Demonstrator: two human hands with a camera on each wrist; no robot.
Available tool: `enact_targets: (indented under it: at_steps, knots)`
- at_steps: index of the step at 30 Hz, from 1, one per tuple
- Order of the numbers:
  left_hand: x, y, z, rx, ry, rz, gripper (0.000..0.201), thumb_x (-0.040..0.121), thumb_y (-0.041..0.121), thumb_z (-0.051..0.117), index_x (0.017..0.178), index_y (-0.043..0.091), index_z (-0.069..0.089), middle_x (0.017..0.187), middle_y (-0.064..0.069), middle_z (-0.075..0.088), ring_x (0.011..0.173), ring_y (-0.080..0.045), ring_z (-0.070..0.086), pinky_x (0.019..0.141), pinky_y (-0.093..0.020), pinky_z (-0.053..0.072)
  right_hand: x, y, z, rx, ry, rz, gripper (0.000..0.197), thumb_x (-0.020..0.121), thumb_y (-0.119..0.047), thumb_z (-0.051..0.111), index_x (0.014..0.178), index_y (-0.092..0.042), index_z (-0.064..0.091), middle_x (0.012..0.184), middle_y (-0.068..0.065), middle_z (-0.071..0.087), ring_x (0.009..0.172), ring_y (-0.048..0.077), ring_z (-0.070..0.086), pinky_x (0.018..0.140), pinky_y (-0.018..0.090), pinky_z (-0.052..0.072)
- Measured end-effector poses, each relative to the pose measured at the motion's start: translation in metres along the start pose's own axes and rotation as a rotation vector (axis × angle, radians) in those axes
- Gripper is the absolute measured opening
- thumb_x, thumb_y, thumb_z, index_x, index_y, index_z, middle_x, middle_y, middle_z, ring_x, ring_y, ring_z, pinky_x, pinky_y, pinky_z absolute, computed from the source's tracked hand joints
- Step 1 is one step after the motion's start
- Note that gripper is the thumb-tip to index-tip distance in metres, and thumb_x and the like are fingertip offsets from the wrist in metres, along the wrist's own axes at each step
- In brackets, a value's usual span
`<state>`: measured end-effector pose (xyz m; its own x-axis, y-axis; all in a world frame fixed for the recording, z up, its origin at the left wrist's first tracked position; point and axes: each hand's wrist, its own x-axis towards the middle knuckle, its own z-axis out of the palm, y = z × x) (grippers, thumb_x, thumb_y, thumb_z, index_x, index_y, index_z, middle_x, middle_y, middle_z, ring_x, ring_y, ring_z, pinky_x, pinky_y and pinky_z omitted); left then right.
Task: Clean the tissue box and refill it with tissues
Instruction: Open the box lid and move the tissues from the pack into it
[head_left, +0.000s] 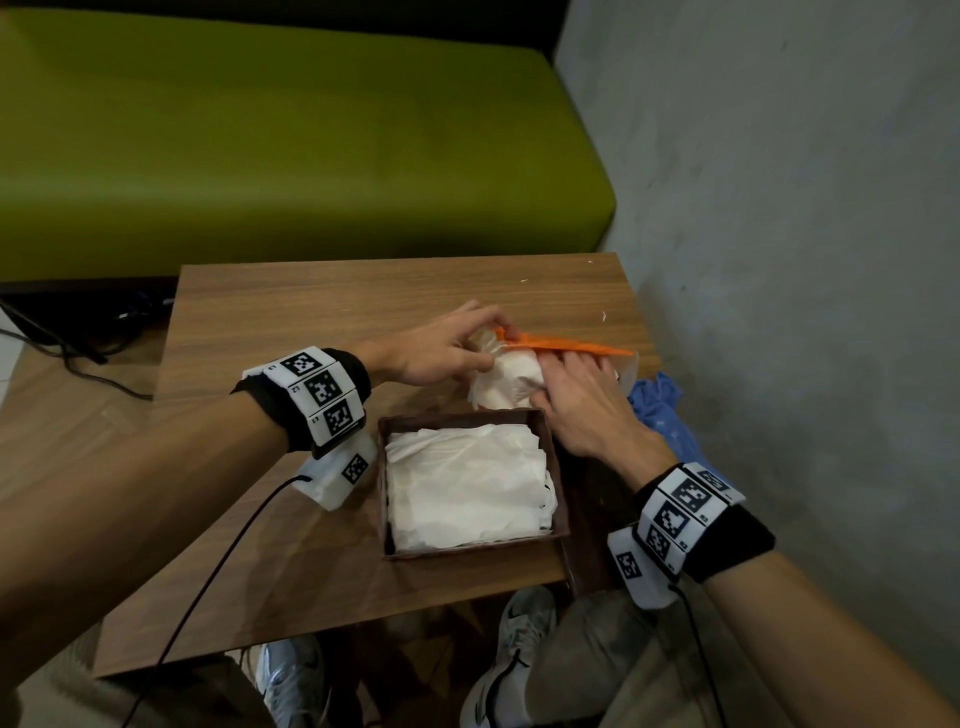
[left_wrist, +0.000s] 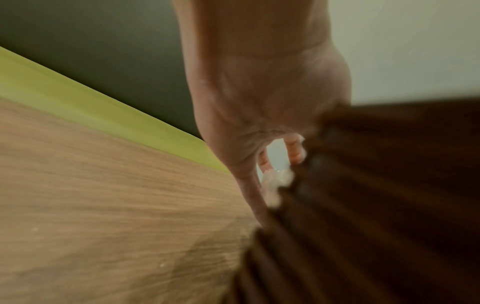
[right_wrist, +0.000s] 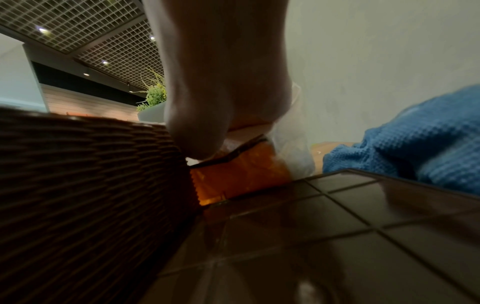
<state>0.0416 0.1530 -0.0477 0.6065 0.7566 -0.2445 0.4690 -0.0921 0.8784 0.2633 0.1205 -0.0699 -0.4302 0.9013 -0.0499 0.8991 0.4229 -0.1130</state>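
Left hand (head_left: 441, 348) pinches tissue pack (head_left: 511, 382) mouth wide; right hand (head_left: 582, 405) grips tissues inside, at 12 o'clock of open tissue box (head_left: 556, 467).

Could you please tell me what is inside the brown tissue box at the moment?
The tissue box holds a stack of white tissues covering its whole opening; the floor beneath them is hidden.

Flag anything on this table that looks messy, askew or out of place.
Small white scraps lie scattered on the wooden table near its far right corner, like torn bits. The tissues in the brown tissue box lie rumpled, with uneven edges.
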Motion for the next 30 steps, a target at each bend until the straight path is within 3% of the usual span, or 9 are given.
enact_targets:
  at_steps: [4,8,16,19,22,24,26,28,30]
  knots:
    - [-0.004,0.004,0.001,0.018,0.011,-0.017,0.045,0.084,0.027,0.051,0.129,0.02,0.047,0.129,-0.003,0.038,0.109,-0.03,0.058,0.083,-0.051,0.058,0.0,0.0,0.0,0.036,0.006,-0.035,0.029,0.093,-0.031,0.051,0.118,-0.018,0.047,0.114,0.002,0.062,0.107,0.025,0.051,0.094,0.042,0.029]
    - [-0.006,0.005,0.001,0.042,0.054,-0.075,0.041,0.091,0.032,0.047,0.13,0.021,0.047,0.126,-0.003,0.042,0.114,-0.027,0.052,0.095,-0.051,0.051,-0.003,0.004,0.001,0.08,0.101,-0.053,0.022,0.093,-0.028,0.051,0.113,-0.02,0.051,0.101,-0.004,0.06,0.098,0.022,0.055,0.086,0.037,0.028]
    - [-0.011,0.009,-0.002,0.018,0.118,-0.17,0.053,0.095,0.044,0.038,0.14,0.016,0.043,0.133,-0.006,0.044,0.122,-0.025,0.046,0.105,-0.049,0.043,-0.005,0.008,-0.002,0.216,0.372,-0.078,0.036,0.088,-0.019,0.057,0.122,-0.007,0.056,0.116,0.01,0.065,0.111,0.024,0.055,0.1,0.044,0.035]
    - [-0.01,0.011,0.0,0.045,0.135,-0.178,0.035,0.105,0.031,0.036,0.136,0.017,0.047,0.124,0.0,0.046,0.117,-0.02,0.044,0.105,-0.04,0.039,-0.008,0.005,-0.012,0.329,0.522,-0.085,0.031,0.085,-0.017,0.057,0.113,-0.004,0.058,0.102,0.012,0.064,0.099,0.019,0.052,0.09,0.036,0.037]
    - [-0.011,0.015,0.001,0.104,0.124,-0.183,0.036,0.104,0.029,0.033,0.134,0.018,0.05,0.129,0.001,0.047,0.116,-0.019,0.042,0.102,-0.033,0.034,-0.012,0.0,-0.028,0.479,0.655,-0.112,0.023,0.082,-0.016,0.053,0.099,-0.001,0.057,0.088,0.008,0.058,0.085,0.009,0.044,0.079,0.027,0.034]
    - [-0.013,0.012,0.001,0.106,0.115,-0.179,0.038,0.099,0.039,0.034,0.124,0.02,0.055,0.131,-0.009,0.052,0.118,-0.024,0.046,0.104,-0.04,0.037,-0.015,-0.002,-0.039,0.602,0.664,-0.106,0.022,0.082,-0.016,0.054,0.099,-0.003,0.057,0.088,0.006,0.059,0.082,0.013,0.048,0.071,0.033,0.041]
    - [-0.007,0.005,0.002,0.122,0.138,-0.204,0.043,0.091,0.05,0.032,0.123,0.028,0.051,0.136,-0.009,0.052,0.123,-0.024,0.045,0.107,-0.044,0.037,-0.016,-0.003,-0.049,0.737,0.631,-0.098,0.021,0.084,-0.015,0.056,0.104,-0.009,0.057,0.089,0.012,0.063,0.08,0.029,0.057,0.065,0.048,0.048]
    - [-0.01,0.014,0.002,0.128,0.135,-0.282,0.044,0.091,0.046,0.033,0.119,0.019,0.052,0.13,-0.008,0.053,0.118,-0.021,0.045,0.106,-0.033,0.039,-0.018,-0.006,-0.058,0.858,0.582,-0.134,0.025,0.085,-0.016,0.055,0.109,-0.016,0.057,0.09,0.016,0.064,0.08,0.035,0.06,0.064,0.053,0.049]
    - [-0.012,0.017,0.002,0.136,0.156,-0.274,0.018,0.102,0.025,0.04,0.092,0.015,0.05,0.096,0.004,0.049,0.093,-0.011,0.048,0.08,-0.003,0.039,-0.02,-0.017,-0.068,0.934,0.481,-0.213,0.031,0.082,-0.014,0.053,0.112,-0.02,0.059,0.088,0.015,0.065,0.081,0.03,0.063,0.065,0.047,0.052]
